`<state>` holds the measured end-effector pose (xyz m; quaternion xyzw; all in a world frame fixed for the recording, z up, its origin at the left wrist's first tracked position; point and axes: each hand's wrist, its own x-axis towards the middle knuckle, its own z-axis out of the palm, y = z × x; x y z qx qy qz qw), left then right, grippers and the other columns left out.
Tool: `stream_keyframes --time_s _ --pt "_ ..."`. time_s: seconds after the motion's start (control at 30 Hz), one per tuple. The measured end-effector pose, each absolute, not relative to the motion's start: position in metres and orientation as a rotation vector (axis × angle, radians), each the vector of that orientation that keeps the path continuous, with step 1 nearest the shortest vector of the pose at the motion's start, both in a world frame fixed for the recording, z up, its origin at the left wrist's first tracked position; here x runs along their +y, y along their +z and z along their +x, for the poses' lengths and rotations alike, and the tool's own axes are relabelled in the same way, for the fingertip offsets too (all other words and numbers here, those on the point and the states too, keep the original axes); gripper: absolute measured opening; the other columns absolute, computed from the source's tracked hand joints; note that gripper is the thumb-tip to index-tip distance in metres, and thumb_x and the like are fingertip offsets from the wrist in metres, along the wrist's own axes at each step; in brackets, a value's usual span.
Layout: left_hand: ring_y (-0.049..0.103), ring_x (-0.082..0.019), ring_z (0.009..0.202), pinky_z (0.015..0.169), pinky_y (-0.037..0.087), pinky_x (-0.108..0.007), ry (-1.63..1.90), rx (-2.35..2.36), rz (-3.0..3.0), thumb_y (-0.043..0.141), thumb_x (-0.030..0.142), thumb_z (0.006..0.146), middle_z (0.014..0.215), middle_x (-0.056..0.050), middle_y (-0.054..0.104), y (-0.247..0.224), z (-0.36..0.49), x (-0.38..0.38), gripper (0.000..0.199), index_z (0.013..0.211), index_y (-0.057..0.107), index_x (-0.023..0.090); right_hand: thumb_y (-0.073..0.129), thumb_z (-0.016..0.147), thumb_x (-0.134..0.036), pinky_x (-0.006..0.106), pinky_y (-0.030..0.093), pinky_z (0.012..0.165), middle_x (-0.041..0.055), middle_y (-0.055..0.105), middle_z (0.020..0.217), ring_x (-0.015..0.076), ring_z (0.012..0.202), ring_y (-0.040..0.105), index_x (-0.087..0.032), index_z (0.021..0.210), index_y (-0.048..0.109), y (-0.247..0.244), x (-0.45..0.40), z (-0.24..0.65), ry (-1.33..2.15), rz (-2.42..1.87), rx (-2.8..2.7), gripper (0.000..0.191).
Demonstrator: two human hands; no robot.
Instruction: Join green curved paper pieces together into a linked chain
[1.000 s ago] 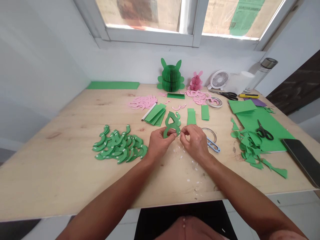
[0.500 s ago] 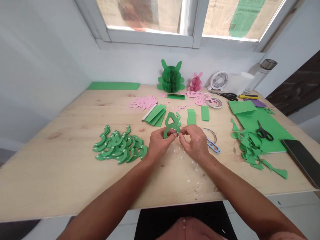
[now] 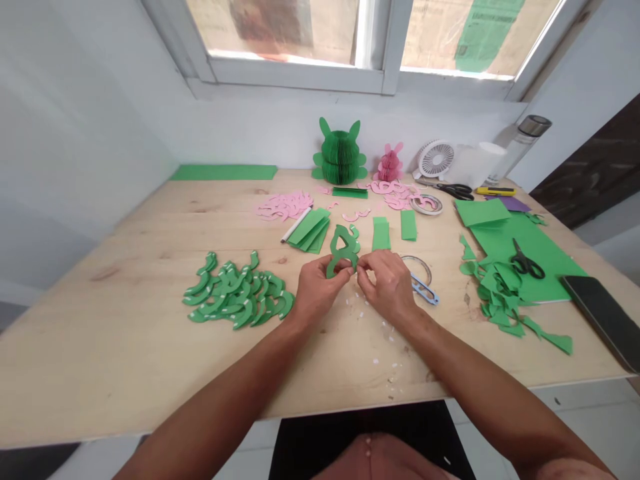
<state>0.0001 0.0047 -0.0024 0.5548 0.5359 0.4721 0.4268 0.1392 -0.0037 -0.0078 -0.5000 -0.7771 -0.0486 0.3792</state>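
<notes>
Between my hands is a curved green paper cutout (image 3: 345, 253) with an opening in its upper part. My left hand (image 3: 320, 288) pinches its lower left side, held just above the table. My right hand (image 3: 386, 280) has thumb and fingertips pressed together at its lower right edge; whether they grip the cutout itself or a tiny bit on it is hidden. Left of my hands lies a heap of curved green paper pieces (image 3: 240, 290) with white strips on them. Beside my right hand are a roll of tape (image 3: 425, 265) and a blue cutter (image 3: 425, 291).
White scraps (image 3: 376, 361) dot the table below my hands. Behind lie folded green papers (image 3: 311, 230), a pen (image 3: 296, 225) and pink cutouts (image 3: 285, 205). At right are scissors (image 3: 527, 260), green offcuts (image 3: 497, 293) and a phone (image 3: 603, 320). Paper honeycomb figures (image 3: 341, 157) stand at the wall.
The whole view has shifted slightly. My right fingers have curled in a little at the cutout's edge; my left hand keeps its hold.
</notes>
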Motion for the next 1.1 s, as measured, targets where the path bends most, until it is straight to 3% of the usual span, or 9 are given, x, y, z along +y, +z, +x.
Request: stream_keyframes --time_s 0.4,0.53,0.7,0.87,1.1 --pt "0.057 -0.015 0.066 0.071 0.044 -0.028 1.183 1.296 1.237 0.068 0.025 0.058 0.063 0.001 0.062 0.000 -0.001 0.006 0.011 0.062 0.064 0.017 0.047 0.077 -0.011 0.031 0.039 0.069 0.0037 0.062 0.076 0.0193 0.075 0.054 -0.020 0.080 0.057 -0.010 -0.001 0.144 0.024 -1.346 -1.931 0.014" --pt "0.056 -0.014 0.065 0.070 0.043 -0.027 1.199 1.246 1.188 0.069 0.025 0.059 0.063 0.002 0.062 -0.002 -0.001 0.006 0.012 0.064 0.064 0.016 0.049 0.078 -0.016 0.031 0.040 0.071 0.0036 0.063 0.075 0.0197 0.076 0.055 -0.020 0.073 0.058 -0.007 -0.001 0.144 0.135 -1.359 -1.913 0.011" --pt "0.054 -0.013 0.067 0.071 0.041 -0.026 1.208 1.193 1.154 0.070 0.025 0.060 0.064 0.002 0.060 -0.003 -0.001 0.006 0.012 0.065 0.064 0.016 0.045 0.082 -0.020 0.030 0.040 0.071 0.0031 0.063 0.074 0.0176 0.074 0.056 -0.019 0.071 0.059 -0.001 -0.002 0.144 0.403 -1.348 -1.838 0.018" --pt "0.054 -0.013 0.066 0.072 0.041 -0.026 1.199 1.134 1.112 0.071 0.024 0.061 0.063 0.003 0.059 -0.003 -0.001 0.005 0.012 0.065 0.064 0.016 0.051 0.077 -0.026 0.027 0.041 0.067 0.0017 0.062 0.071 0.0155 0.069 0.055 -0.017 0.074 0.059 0.001 -0.002 0.141 0.696 -1.349 -1.643 0.012" --pt "0.053 -0.011 0.065 0.070 0.041 -0.025 1.183 1.083 1.048 0.072 0.025 0.061 0.063 0.003 0.060 -0.005 -0.001 0.004 0.012 0.067 0.064 0.017 0.053 0.071 -0.027 0.026 0.041 0.061 -0.0003 0.057 0.066 0.0136 0.062 0.052 -0.017 0.071 0.056 0.001 -0.001 0.138 0.844 -1.373 -1.516 0.011"
